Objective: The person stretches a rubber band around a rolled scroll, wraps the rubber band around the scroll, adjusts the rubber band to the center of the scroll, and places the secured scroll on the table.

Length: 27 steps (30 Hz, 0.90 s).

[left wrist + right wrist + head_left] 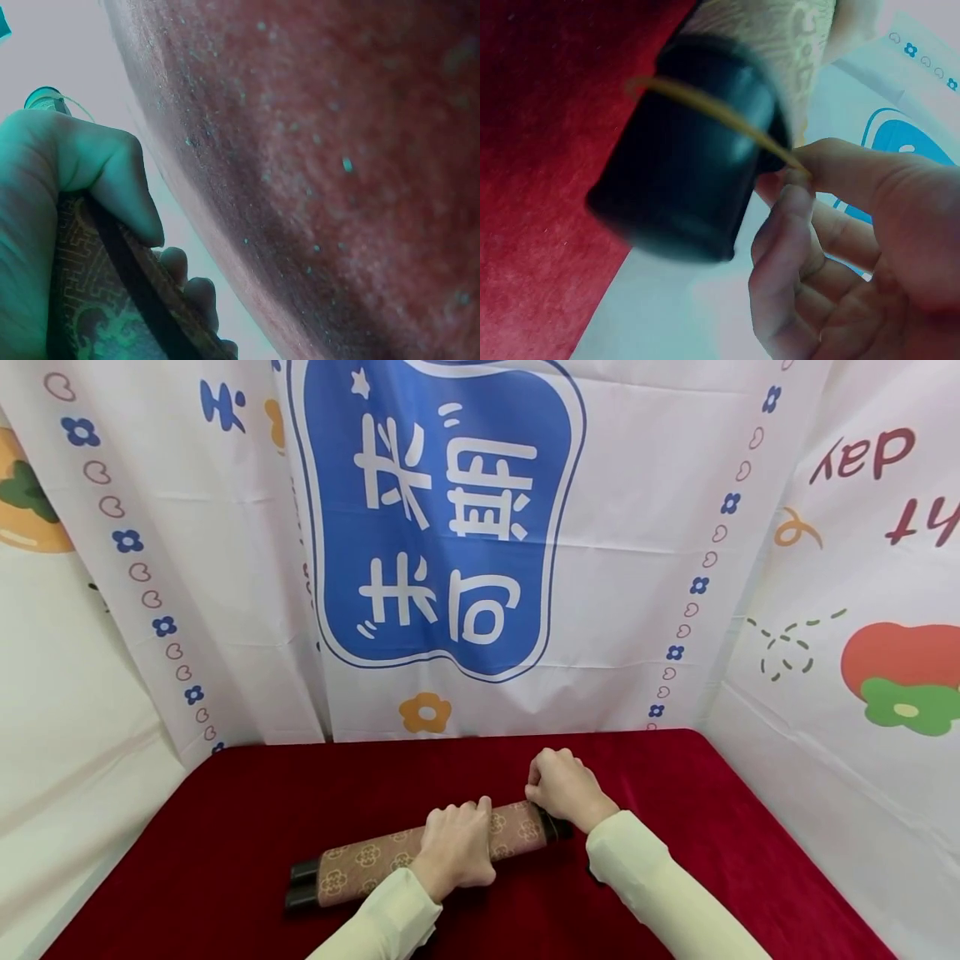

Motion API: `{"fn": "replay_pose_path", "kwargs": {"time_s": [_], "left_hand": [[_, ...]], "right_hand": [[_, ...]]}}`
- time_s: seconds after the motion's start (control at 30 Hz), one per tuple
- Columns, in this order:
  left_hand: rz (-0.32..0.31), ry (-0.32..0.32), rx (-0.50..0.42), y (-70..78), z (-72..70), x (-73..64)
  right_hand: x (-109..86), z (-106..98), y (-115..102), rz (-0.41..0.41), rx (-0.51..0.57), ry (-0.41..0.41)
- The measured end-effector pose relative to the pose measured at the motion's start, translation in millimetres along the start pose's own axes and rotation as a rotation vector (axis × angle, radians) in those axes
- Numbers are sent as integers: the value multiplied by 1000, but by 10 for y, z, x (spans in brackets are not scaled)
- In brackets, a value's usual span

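A rolled scroll [367, 857] in brown cloth with pale flower figures lies slantwise low over the red table, its paired black end knobs [302, 893] pointing left. Around its middle, right of centre, my left hand [453, 843] grips it from above; the left wrist view shows thumb and curled fingers [201, 296] on opposite sides of the roll. At the other end, my right hand [566, 787] pinches a thin yellowish rubber band [712, 112] between thumb and fingertips. That band runs across the black knob [682, 165] and is pulled out to one side.
Red velvet-like cloth covers the table [247, 810], whose far edge meets a white printed curtain [600, 610] with a large blue sign [442, 527]. White fabric walls [840, 793] flank it on both sides.
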<state>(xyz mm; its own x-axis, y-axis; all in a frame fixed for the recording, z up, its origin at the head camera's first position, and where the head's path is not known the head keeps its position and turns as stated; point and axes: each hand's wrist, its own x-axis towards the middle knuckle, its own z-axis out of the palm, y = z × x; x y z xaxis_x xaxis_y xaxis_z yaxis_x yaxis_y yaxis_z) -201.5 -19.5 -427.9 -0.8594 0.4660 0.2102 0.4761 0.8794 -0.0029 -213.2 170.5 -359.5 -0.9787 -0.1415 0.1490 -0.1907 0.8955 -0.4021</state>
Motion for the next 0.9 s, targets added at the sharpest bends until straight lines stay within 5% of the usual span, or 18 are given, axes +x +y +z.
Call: {"fn": "replay_pose_path", "kwargs": {"time_s": [0.2, 0.57, 0.9], "left_hand": [[-3, 20, 21, 31, 22, -2], [-59, 40, 9, -79, -22, 106], [-72, -42, -27, -79, 1, 115]], "right_hand": [[-42, 9, -85, -39, -11, -49], [-329, 20, -133, -5, 49, 18], [-350, 66, -134, -22, 84, 71]]}}
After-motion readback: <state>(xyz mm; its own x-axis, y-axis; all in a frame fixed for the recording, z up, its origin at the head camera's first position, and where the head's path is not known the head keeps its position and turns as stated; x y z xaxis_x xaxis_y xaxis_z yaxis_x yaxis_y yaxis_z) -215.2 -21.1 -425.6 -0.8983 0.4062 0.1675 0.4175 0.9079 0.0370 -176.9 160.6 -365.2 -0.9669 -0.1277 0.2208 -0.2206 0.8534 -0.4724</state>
